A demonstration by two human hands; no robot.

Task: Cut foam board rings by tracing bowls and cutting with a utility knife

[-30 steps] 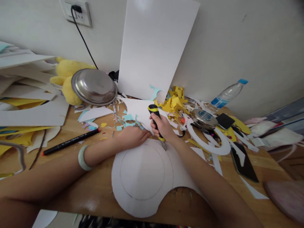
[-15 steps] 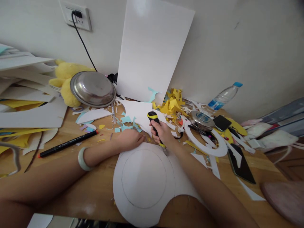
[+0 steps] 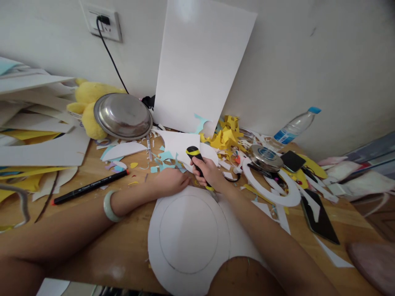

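A white foam board (image 3: 189, 234) with two pencilled curves, one a full circle, lies flat at the front of the table; part of its outline is cut round. My right hand (image 3: 208, 172) is wrapped around the black and yellow handle of a utility knife (image 3: 194, 152). The knife's blade end points down at the upper right of the board, near the outer pencil line. My left hand (image 3: 173, 181) rests on the board's top edge with its fingers curled down; whether anything is under them is hidden. A pale green bangle (image 3: 110, 206) circles the left wrist.
Blue, yellow and white scraps (image 3: 228, 133) litter the table behind my hands. A black marker (image 3: 91, 187), a metal bowl (image 3: 123, 116) and stacked sheets (image 3: 40, 146) are leftward. A bottle (image 3: 293, 129), white ring (image 3: 291, 199) and phone (image 3: 319, 218) are rightward. A white board (image 3: 205, 65) leans on the wall.
The knife handle has tilted further left in my right hand, its blade end staying near the line. My left hand stays on the board's edge. The whole view has shifted slightly.
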